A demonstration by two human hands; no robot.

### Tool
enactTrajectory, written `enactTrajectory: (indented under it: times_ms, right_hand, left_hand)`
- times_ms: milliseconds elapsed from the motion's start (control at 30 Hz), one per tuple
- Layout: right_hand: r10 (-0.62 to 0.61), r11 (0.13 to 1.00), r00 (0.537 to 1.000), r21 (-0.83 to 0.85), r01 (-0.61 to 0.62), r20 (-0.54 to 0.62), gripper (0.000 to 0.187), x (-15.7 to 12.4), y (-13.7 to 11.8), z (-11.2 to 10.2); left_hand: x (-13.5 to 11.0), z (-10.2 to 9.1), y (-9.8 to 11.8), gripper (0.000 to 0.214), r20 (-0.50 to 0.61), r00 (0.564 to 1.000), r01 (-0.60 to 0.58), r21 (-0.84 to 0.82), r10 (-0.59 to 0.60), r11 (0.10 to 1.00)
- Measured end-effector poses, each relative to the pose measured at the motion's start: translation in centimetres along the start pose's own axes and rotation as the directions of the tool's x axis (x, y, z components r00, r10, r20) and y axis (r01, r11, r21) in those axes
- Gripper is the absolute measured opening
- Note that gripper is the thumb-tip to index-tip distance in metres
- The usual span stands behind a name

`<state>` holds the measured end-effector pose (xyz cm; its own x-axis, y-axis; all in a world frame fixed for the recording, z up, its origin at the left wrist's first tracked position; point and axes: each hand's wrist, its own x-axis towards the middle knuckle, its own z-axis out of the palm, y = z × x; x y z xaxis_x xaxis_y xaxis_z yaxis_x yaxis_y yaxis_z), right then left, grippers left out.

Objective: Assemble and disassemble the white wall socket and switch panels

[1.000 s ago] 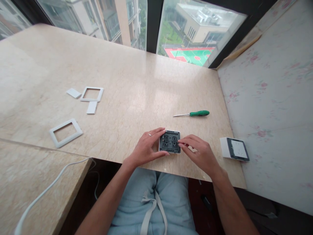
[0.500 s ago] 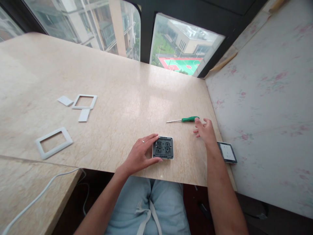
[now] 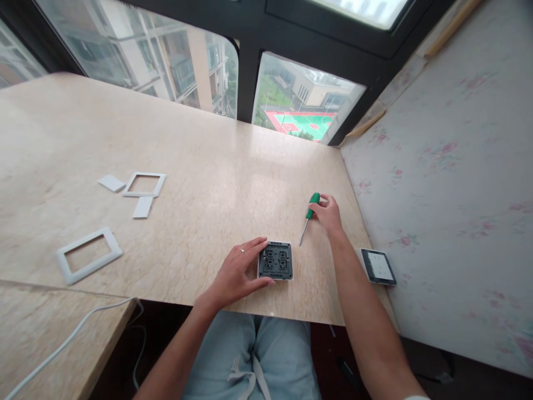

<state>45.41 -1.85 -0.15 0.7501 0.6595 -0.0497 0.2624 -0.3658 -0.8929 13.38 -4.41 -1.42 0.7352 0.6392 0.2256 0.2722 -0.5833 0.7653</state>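
Note:
A dark grey switch module [image 3: 275, 260] lies with its inner side up near the front edge of the beige marble table [image 3: 216, 183]. My left hand [image 3: 237, 272], a ring on one finger, grips its left side between thumb and fingers. My right hand [image 3: 328, 214] is closed on the green handle of a screwdriver [image 3: 308, 214], which is tilted with its metal tip pointing down toward the module.
Two white frames [image 3: 88, 254] [image 3: 144, 185] and two small white rocker plates [image 3: 142, 207] [image 3: 111, 183] lie on the table's left. Another switch unit [image 3: 378, 266] rests at the right edge against the floral wall. A white cable [image 3: 70, 336] crosses the lower left surface. Windows are behind.
My right hand left the module, reached right to the screwdriver and picked it up, turning it from lying flat to tilted. The left hand stayed on the module.

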Motion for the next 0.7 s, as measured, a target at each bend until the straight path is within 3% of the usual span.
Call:
enactTrajectory:
  times_ms: [100, 167, 233, 333, 433, 567, 700]
  right_hand:
    - [-0.037, 0.947, 0.999, 0.320, 0.034, 0.003, 0.047, -1.2, -0.1, -0.1]
    - [-0.058, 0.820, 0.998, 0.571, 0.035, 0.022, 0.040, -2.1, -0.5, -0.6]
    - [-0.077, 0.716, 0.995, 0.697, 0.015, 0.057, 0.036, -3.1, -1.2, -1.3]
    - [-0.124, 0.666, 0.990, 0.745, 0.034, 0.066, 0.033, -4.8, -2.7, -2.3]
    - [-0.240, 0.635, 0.971, 0.759, 0.146, 0.014, 0.032, -7.2, -4.9, -3.0]
    - [-0.423, 0.593, 0.906, 0.752, 0.289, -0.015, 0.034, -11.1, -7.7, -2.8]
    - [-0.523, 0.595, 0.849, 0.746, 0.299, 0.078, 0.037, -14.3, -8.6, -1.6]
  left_hand:
    - [-0.1, 0.0, 0.0, 0.077, -0.001, 1.000, -0.006, -0.003, 0.006, 1.000]
    - [-0.1, 0.0, 0.0, 0.077, 0.000, 1.000, -0.011, -0.002, 0.011, 1.000]
    - [0.0, 0.0, 0.0, 0.077, 0.001, 1.000, -0.010, -0.003, 0.010, 1.000]
    - [0.0, -0.1, 0.1, 0.077, 0.005, 1.000, -0.002, -0.003, 0.002, 1.000]
    - [0.1, -0.1, 0.1, 0.077, 0.008, 1.000, 0.006, -0.003, -0.006, 1.000]
    - [0.0, 0.0, 0.1, 0.076, 0.010, 1.000, 0.013, -0.008, -0.013, 1.000]
    - [0.0, -0.1, 0.1, 0.076, 0.006, 1.000, 0.015, -0.006, -0.015, 1.000]
